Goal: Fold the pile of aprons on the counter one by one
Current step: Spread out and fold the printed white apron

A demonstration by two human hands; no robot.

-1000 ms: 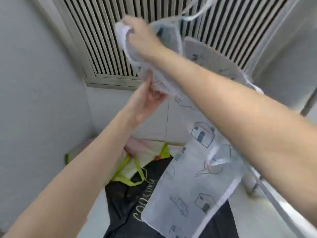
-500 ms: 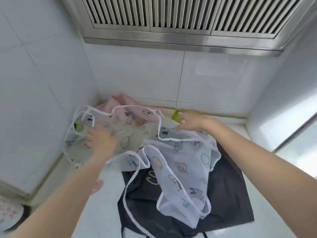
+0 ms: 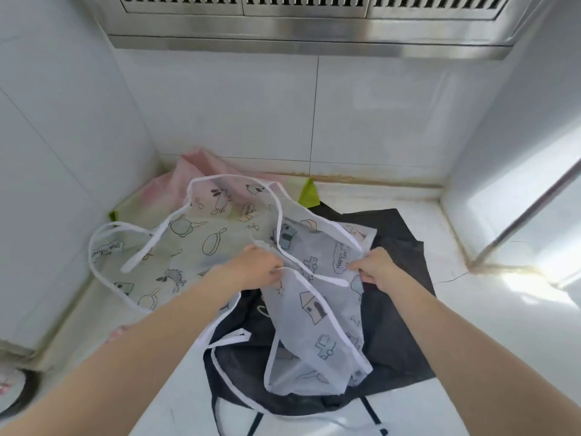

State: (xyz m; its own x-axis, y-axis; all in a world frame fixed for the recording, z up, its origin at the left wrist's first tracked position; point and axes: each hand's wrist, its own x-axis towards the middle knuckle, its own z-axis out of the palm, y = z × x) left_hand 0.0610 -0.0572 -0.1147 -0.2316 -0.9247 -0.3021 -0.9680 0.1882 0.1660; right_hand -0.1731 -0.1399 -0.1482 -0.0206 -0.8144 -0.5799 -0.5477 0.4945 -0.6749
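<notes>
Hands meet over the black apron (image 3: 393,313): left hand (image 3: 251,269) and right hand (image 3: 375,270), fingers curled, each pinch the printed white apron (image 3: 314,316) lying crumpled across it, probably to spread it flat for folding, a pink apron (image 3: 195,174) bunched behind.

White tiled walls (image 3: 239,111) at twelve, nine and three o'clock, closing in a corner. Stainless range hood (image 3: 308,29) with slatted vents across twelve o'clock. White counter (image 3: 490,313), stained yellow-brown along the wall joint. Bright daylight and a glossy reflection at three o'clock. Dark round rim (image 3: 22,401) at eight o'clock.
</notes>
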